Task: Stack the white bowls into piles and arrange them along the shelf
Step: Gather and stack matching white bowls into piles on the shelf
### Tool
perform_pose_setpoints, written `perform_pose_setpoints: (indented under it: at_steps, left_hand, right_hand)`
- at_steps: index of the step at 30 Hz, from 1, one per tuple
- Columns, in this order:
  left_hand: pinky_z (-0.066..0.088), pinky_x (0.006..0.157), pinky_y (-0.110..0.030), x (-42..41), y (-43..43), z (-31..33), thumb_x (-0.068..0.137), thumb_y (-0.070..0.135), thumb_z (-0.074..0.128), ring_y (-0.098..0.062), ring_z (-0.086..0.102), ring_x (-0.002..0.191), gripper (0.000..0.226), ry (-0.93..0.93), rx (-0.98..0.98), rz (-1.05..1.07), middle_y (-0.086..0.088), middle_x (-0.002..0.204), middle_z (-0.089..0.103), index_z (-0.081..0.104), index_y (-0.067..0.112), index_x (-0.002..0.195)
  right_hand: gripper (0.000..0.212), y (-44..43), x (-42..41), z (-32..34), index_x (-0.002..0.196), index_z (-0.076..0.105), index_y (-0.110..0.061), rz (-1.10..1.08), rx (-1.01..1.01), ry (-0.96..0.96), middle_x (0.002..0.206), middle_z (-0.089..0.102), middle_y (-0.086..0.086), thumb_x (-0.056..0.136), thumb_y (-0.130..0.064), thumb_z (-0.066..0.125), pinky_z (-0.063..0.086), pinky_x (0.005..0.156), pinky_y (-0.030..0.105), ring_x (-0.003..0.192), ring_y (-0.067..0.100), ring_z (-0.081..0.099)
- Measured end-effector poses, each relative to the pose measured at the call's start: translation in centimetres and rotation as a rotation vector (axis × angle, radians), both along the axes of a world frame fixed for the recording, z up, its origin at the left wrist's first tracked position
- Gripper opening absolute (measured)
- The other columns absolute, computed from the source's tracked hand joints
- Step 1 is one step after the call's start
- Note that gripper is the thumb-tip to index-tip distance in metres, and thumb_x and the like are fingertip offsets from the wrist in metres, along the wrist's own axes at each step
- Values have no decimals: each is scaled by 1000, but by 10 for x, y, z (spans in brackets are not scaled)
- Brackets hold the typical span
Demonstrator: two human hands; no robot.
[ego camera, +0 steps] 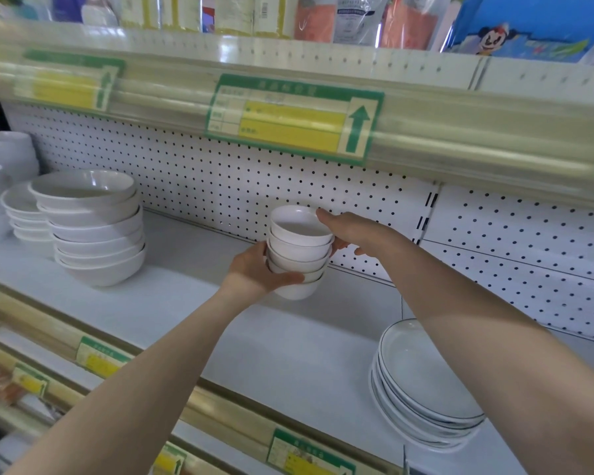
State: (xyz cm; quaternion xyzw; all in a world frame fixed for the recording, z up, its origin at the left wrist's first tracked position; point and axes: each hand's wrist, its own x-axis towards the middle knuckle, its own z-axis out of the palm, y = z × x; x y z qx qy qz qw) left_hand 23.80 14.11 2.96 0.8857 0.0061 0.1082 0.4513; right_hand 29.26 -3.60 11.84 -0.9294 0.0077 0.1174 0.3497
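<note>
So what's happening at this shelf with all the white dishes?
A person is tidying crockery on a shop shelf. Both hands hold a pile of small white bowls near the pegboard back: the left hand grips its lower part, the right hand steadies the top. The pile leans slightly; whether it rests on the shelf is unclear. A pile of larger bowls stands to the left, a stack of dark-rimmed plates at front right.
</note>
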Motion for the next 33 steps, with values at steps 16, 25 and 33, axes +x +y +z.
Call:
perform_pose_setpoints:
  at_steps: [16,25,33]
  left_hand:
    - [41,78,-24,6,-1,-7,62,47,87,-11,54,96,61,-62,-12,32,12,102,60,60,28,113]
    - [39,81,-23,4,5,-11,69,46,83,-7,52,101,71,-134,-35,-91,17,115,59,47,34,130]
    - [46,85,-34,5,15,-1,75,68,46,-25,56,101,67,-125,63,-120,-4,106,62,51,24,125]
  right_hand:
    - [64,-1,9,-4,143,42,-15,-15,8,-15,80,67,2,99,-60,26,40,107,47,109,20,52]
    - [51,-2,-1,0,99,68,-2,-5,-49,-226,94,71,5,100,-41,36,40,66,28,85,22,54]
    - [30,6,-9,2,63,47,-9,-62,-208,-367,69,53,8,93,-14,43,30,47,26,51,19,39]
